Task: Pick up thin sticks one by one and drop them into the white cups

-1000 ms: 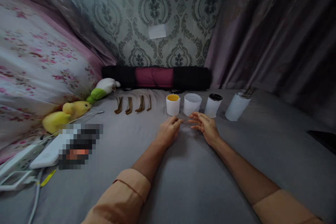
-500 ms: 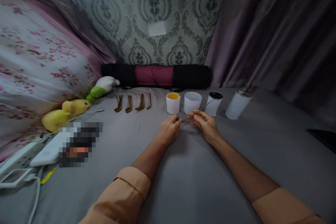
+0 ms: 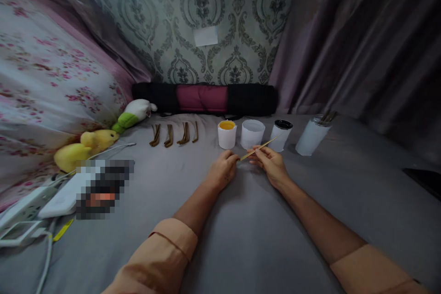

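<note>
Between my hands stretches a thin tan strip [image 3: 267, 143], slanting up to the right to a fine tip; its exact kind I cannot tell. My left hand [image 3: 223, 168] is closed on its lower end. The fingers of my right hand [image 3: 270, 164] pinch it further along. Just beyond stand a white-wrapped cup with yellow contents [image 3: 227, 138], a white-wrapped cup with a pale inside [image 3: 252, 137] and a white-wrapped cup with a dark top [image 3: 279, 140]. To the right, a wrapped jar [image 3: 312, 138] holds brown sticks [image 3: 330, 116].
Several bundles of bent brown strips [image 3: 168, 137] lie left of the cups. Soft toys [image 3: 99, 140], a power strip [image 3: 27, 206] and cables sit at the left. A black and maroon roll [image 3: 203, 98] lies along the wall. A dark flat object [image 3: 422, 181] is at the right edge.
The strip has turned in my fingers and now shows a wider, lighter tan face; its tip sits slightly lower. My hands have barely moved.
</note>
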`<action>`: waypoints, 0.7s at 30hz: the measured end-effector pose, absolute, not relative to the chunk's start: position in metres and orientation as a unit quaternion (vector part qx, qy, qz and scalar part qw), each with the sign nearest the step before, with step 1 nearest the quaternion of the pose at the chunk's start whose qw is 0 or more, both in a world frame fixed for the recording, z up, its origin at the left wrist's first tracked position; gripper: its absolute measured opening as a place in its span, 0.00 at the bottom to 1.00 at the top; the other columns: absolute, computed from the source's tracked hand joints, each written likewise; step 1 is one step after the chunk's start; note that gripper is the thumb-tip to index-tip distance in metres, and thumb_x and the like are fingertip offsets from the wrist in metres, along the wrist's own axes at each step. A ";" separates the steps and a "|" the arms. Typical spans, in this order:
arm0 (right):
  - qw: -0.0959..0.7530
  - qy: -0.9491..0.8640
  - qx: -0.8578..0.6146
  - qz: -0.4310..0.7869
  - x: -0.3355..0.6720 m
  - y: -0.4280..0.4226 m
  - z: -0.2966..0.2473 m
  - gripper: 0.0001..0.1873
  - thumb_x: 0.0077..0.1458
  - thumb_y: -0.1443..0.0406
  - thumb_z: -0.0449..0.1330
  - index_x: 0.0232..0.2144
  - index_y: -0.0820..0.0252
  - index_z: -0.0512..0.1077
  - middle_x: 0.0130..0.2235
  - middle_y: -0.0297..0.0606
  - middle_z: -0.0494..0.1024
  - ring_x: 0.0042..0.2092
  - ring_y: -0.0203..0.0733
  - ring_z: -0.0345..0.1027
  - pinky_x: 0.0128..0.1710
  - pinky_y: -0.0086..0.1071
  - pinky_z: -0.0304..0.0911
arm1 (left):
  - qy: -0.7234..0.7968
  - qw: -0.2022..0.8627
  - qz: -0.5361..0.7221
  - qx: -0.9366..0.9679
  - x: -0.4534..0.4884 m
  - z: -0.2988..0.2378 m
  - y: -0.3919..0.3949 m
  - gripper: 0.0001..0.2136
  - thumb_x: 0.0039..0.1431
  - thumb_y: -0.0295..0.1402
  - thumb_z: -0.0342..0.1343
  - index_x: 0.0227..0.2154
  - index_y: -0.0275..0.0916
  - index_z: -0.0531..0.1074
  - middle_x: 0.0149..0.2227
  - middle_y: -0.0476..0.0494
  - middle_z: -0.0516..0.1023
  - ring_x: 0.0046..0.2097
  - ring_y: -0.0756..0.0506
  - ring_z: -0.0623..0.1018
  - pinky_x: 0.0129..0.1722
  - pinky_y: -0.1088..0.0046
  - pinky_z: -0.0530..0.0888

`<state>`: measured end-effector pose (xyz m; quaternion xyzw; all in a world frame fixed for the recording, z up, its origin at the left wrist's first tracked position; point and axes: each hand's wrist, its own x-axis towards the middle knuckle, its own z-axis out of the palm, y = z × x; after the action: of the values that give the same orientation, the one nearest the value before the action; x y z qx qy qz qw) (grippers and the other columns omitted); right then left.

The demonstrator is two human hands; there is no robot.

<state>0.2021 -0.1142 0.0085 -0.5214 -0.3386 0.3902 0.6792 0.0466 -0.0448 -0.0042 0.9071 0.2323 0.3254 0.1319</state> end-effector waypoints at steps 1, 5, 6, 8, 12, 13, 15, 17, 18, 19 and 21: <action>0.680 -0.337 -0.520 0.391 0.202 -0.114 0.008 0.17 0.43 0.57 0.61 0.35 0.61 0.69 0.37 0.41 0.76 0.36 0.40 0.71 0.30 0.29 0.69 | 0.233 0.155 0.335 0.900 0.047 -0.005 -0.044 0.12 0.57 0.27 0.43 0.40 0.39 0.70 0.37 0.43 0.69 0.39 0.49 0.70 0.40 0.75 0.67; 0.691 -0.337 -0.509 0.388 0.204 -0.112 0.006 0.16 0.43 0.58 0.61 0.35 0.60 0.69 0.36 0.39 0.76 0.34 0.38 0.71 0.29 0.28 0.69 | 0.244 0.239 0.372 0.863 0.052 -0.008 -0.042 0.11 0.53 0.25 0.46 0.36 0.37 0.71 0.34 0.44 0.71 0.35 0.51 0.71 0.36 0.76 0.68; 0.694 -0.337 -0.507 0.385 0.205 -0.112 0.005 0.16 0.43 0.58 0.61 0.34 0.60 0.69 0.36 0.39 0.76 0.33 0.37 0.71 0.29 0.28 0.69 | 0.252 0.261 0.380 0.851 0.053 -0.009 -0.041 0.11 0.52 0.24 0.47 0.35 0.36 0.72 0.34 0.44 0.71 0.34 0.51 0.71 0.36 0.77 0.68; 0.700 -0.336 -0.505 0.377 0.206 -0.111 0.003 0.16 0.43 0.58 0.61 0.34 0.60 0.69 0.36 0.39 0.76 0.33 0.37 0.71 0.29 0.28 0.69 | 0.278 0.326 0.387 0.817 0.056 -0.011 -0.040 0.10 0.51 0.24 0.48 0.34 0.36 0.72 0.32 0.44 0.73 0.32 0.51 0.71 0.33 0.77 0.68; 0.711 -0.333 -0.505 0.359 0.207 -0.111 0.003 0.16 0.43 0.58 0.61 0.33 0.61 0.69 0.35 0.39 0.76 0.33 0.37 0.71 0.29 0.29 0.68 | 0.324 0.534 0.357 0.695 0.062 -0.011 -0.041 0.10 0.52 0.27 0.49 0.37 0.33 0.69 0.22 0.48 0.72 0.22 0.53 0.70 0.23 0.79 0.68; 0.713 -0.332 -0.506 0.354 0.207 -0.111 0.004 0.16 0.43 0.58 0.61 0.34 0.61 0.69 0.35 0.39 0.76 0.33 0.38 0.71 0.29 0.29 0.68 | 0.326 0.577 0.348 0.663 0.062 -0.010 -0.042 0.10 0.52 0.27 0.49 0.37 0.32 0.68 0.21 0.49 0.71 0.20 0.53 0.69 0.21 0.79 0.67; 0.715 -0.331 -0.512 0.341 0.207 -0.112 0.004 0.16 0.43 0.57 0.60 0.34 0.61 0.69 0.36 0.39 0.76 0.33 0.38 0.71 0.28 0.29 0.68 | 0.321 0.641 0.339 0.609 0.063 -0.006 -0.044 0.09 0.52 0.26 0.50 0.37 0.30 0.67 0.21 0.48 0.71 0.20 0.53 0.70 0.21 0.78 0.68; 0.714 -0.333 -0.522 0.328 0.208 -0.112 0.004 0.17 0.44 0.57 0.59 0.35 0.61 0.69 0.36 0.40 0.76 0.32 0.38 0.71 0.27 0.29 0.67 | 0.319 0.684 0.335 0.564 0.064 -0.001 -0.047 0.08 0.51 0.25 0.50 0.36 0.30 0.66 0.23 0.45 0.72 0.23 0.52 0.73 0.23 0.76 0.70; 0.712 -0.335 -0.525 0.323 0.208 -0.112 0.004 0.17 0.44 0.57 0.59 0.35 0.62 0.69 0.36 0.40 0.76 0.32 0.38 0.71 0.26 0.29 0.67 | 0.318 0.702 0.332 0.544 0.064 0.001 -0.049 0.07 0.52 0.25 0.50 0.35 0.30 0.66 0.25 0.43 0.73 0.24 0.51 0.73 0.24 0.76 0.71; 0.711 -0.338 -0.529 0.318 0.209 -0.112 0.004 0.17 0.44 0.57 0.59 0.35 0.62 0.68 0.36 0.40 0.76 0.32 0.38 0.71 0.26 0.28 0.67 | 0.316 0.718 0.326 0.528 0.064 0.004 -0.051 0.07 0.52 0.25 0.50 0.34 0.29 0.66 0.27 0.42 0.74 0.25 0.51 0.74 0.25 0.75 0.72; 0.708 -0.346 -0.533 0.308 0.209 -0.113 0.004 0.17 0.45 0.57 0.58 0.35 0.62 0.68 0.36 0.40 0.76 0.32 0.39 0.71 0.26 0.29 0.66 | 0.308 0.744 0.311 0.505 0.063 0.008 -0.054 0.06 0.52 0.24 0.50 0.33 0.29 0.67 0.31 0.39 0.74 0.26 0.51 0.75 0.26 0.74 0.73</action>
<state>0.2092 -0.1126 0.0045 -0.5331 -0.3462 0.3083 0.7077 0.0634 -0.0537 0.0081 0.5046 0.3080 0.3111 0.7442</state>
